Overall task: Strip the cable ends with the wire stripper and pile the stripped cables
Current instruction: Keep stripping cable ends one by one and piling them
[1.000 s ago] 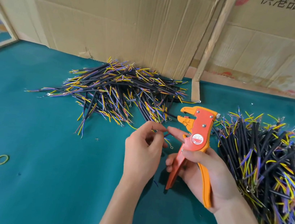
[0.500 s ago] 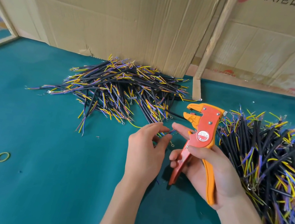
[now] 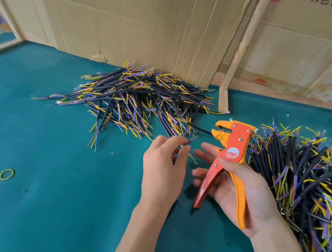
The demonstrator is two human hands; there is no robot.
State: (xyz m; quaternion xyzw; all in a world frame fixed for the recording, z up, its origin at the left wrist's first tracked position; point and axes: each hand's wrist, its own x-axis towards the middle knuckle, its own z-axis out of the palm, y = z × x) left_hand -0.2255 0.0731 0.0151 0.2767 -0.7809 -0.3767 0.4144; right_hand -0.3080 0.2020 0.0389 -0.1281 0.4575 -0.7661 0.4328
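Note:
My right hand grips the orange and red wire stripper by its handles, jaws pointing up and left, with nothing visibly between them. My left hand sits just left of it and pinches the thin coloured wires of one cable between thumb and fingertips; most of that cable is hidden behind the hand. A pile of black cables with yellow, blue and purple ends lies beyond the hands. A second, larger pile of cables lies at the right.
The teal table mat carries a yellow-green rubber band at the left. Cardboard sheets and a wooden post stand along the back edge.
The view has shifted slightly. My left hand's fingers have turned the wire ends up and right, toward the stripper's jaws. My right hand holds the stripper much as before.

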